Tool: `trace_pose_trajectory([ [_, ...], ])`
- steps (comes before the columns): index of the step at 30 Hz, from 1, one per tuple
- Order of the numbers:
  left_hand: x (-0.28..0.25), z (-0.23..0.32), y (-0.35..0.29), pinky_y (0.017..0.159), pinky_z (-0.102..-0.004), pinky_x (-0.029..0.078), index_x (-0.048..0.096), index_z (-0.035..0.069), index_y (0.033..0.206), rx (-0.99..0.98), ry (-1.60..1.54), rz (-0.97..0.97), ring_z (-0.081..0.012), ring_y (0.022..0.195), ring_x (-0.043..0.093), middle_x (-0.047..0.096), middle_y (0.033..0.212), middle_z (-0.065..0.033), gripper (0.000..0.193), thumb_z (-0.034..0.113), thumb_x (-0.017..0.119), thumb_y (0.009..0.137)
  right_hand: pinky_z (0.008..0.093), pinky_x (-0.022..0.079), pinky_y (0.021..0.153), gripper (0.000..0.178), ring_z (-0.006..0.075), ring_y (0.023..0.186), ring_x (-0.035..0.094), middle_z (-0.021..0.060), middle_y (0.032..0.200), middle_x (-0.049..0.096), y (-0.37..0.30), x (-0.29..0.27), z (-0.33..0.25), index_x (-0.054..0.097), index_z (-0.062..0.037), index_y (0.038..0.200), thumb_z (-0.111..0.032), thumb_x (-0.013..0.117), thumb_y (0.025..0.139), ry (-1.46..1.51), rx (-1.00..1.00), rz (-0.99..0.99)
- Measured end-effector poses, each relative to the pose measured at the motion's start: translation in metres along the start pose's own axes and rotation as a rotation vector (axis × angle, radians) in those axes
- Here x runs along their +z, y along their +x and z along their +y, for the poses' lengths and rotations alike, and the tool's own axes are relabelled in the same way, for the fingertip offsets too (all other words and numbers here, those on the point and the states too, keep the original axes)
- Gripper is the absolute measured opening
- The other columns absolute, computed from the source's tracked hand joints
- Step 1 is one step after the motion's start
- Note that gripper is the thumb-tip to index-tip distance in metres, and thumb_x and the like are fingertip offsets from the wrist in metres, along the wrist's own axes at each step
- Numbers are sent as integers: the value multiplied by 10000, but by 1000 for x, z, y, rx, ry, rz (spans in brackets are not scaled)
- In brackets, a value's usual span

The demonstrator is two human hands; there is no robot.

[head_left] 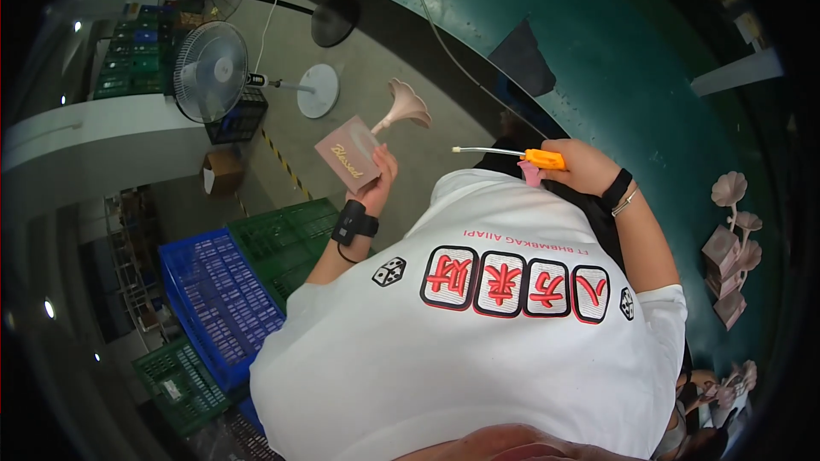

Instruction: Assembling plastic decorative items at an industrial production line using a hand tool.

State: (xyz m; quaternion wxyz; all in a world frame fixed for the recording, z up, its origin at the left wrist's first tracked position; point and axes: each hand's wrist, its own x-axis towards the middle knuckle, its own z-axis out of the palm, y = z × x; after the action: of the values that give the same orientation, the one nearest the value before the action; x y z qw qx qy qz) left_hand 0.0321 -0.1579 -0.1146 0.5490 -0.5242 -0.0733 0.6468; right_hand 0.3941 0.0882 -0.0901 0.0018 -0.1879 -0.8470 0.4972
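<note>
My left hand grips a pink gramophone-shaped ornament, its square box tilted and its fluted horn flaring toward the upper right. Gold lettering marks the box's face. In my right hand is a tool with an orange handle, its fingers closed round the grip. The tool's thin metal shaft points left toward the ornament and ends in a small pale tip, apart from it. Something small and pink shows just below the orange handle; I cannot make out what it is.
A green worktable runs along the right, with several pink horn ornaments at its far right. A dark cloth lies near its edge. To the left stand a fan, blue crates and green crates.
</note>
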Motion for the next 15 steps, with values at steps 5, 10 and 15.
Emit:
trace_pose_trajectory([
  [5, 1, 16, -19, 874, -410, 534, 518, 32, 1367, 29, 145, -22, -246, 1038, 571, 520, 1096, -108, 538, 234, 632, 881, 409, 476, 708, 291, 373, 800, 608, 175, 833, 641, 3, 1, -12, 599, -31, 967, -233, 762, 834, 16, -4, -15],
  [10, -33, 20, -56, 810, -436, 515, 485, 120, 1426, -265, 143, -188, -225, 1029, 564, 493, 1135, -78, 574, 267, 637, 892, 366, 483, 738, 313, 290, 786, 620, 144, 854, 671, 7, -18, 30, 631, -32, 1052, -223, 767, 844, 104, 132, 12],
  [15, -50, 14, -79, 743, -417, 507, 478, 175, 1443, -332, 228, -254, -213, 982, 577, 492, 1108, -61, 558, 284, 618, 914, 342, 485, 759, 347, 227, 782, 613, 113, 875, 687, 25, -29, 65, 641, -24, 1099, -213, 778, 843, 118, 208, -82],
])
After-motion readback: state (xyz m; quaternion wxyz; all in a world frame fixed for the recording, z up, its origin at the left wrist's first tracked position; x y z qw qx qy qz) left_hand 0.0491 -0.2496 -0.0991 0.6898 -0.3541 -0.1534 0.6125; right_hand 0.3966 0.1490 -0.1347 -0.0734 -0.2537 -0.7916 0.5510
